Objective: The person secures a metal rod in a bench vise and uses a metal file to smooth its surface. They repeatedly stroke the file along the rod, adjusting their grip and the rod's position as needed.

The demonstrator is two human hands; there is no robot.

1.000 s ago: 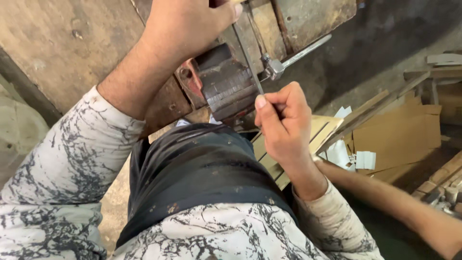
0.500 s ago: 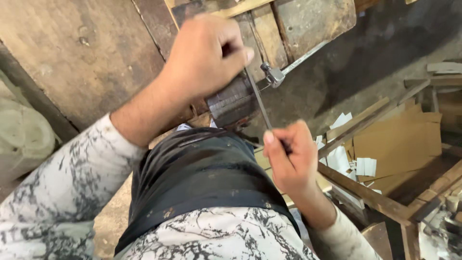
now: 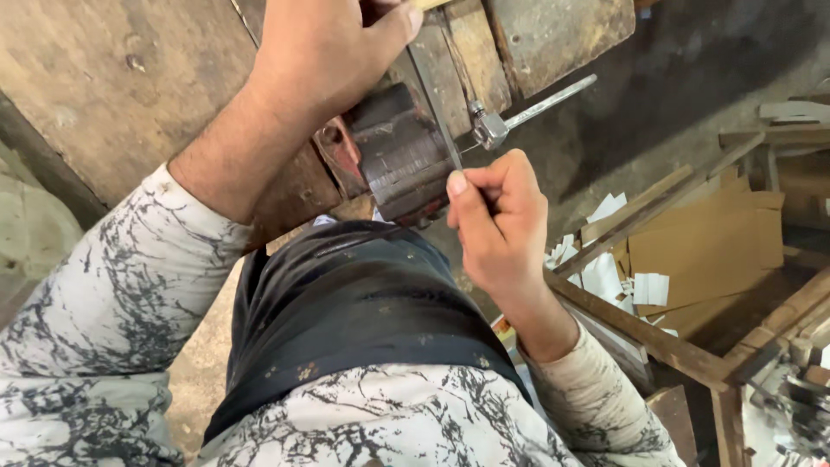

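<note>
Nearest, the right hand (image 3: 493,229) pinches the near end of a thin metal strip (image 3: 435,104), fingers curled tight with the thumb on top, likely to keep the strip steady and in line. The strip runs away from the body across a red vise (image 3: 393,151) fixed at the near edge of the wooden bench (image 3: 104,86); the vise handle (image 3: 540,105) sticks out to the right. Farther off, the left hand (image 3: 324,56) is closed over the strip's far end above the vise, bearing down. Cardboard (image 3: 709,246) and white scraps (image 3: 605,277) lie on the floor beyond the bench's right edge.
</note>
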